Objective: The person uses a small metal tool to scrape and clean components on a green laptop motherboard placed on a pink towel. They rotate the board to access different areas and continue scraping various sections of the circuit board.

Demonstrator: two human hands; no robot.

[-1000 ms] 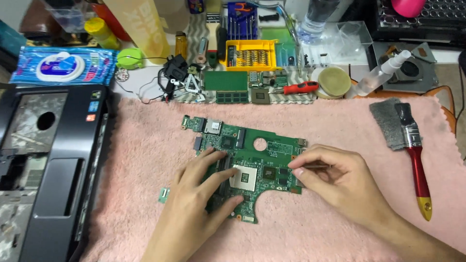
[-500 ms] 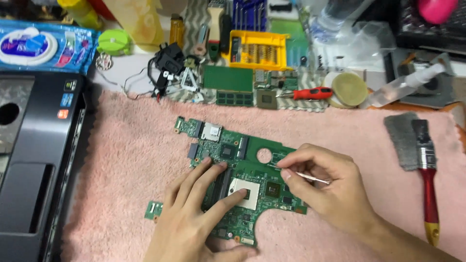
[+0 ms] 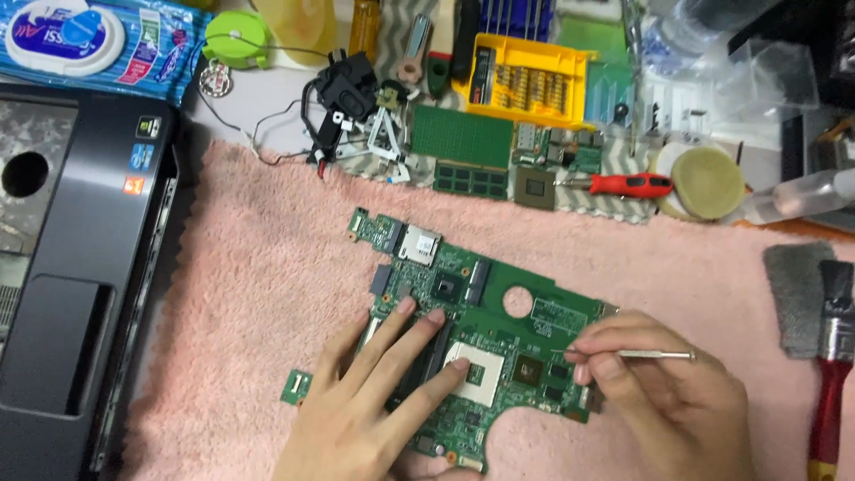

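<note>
Black plastic fills the left edge: an opened laptop base lies beside a pink towel that covers most of the work surface. At the far left corner sits a blue pack of wipes, with a round green case just right of it. Farther right, along the towel's far edge, lie a black part with thin wires, a green memory stick, a yellow screwdriver bit box and a red-handled screwdriver.

On the towel, near the middle, lies the green circuit board, flat and slanting from far left to near right. A small separate green board piece rests on the towel just left of it. The left hand lies flat with fingers spread on the board's near left part, pressing it down and grasping nothing. The right hand is closed in a pinch on a thin metal tool, whose tip touches the board just right of the dark square chip. The hands are near each other but not touching.

At the far right lie a round tan lid, a grey cloth pad and a red-handled brush.
</note>
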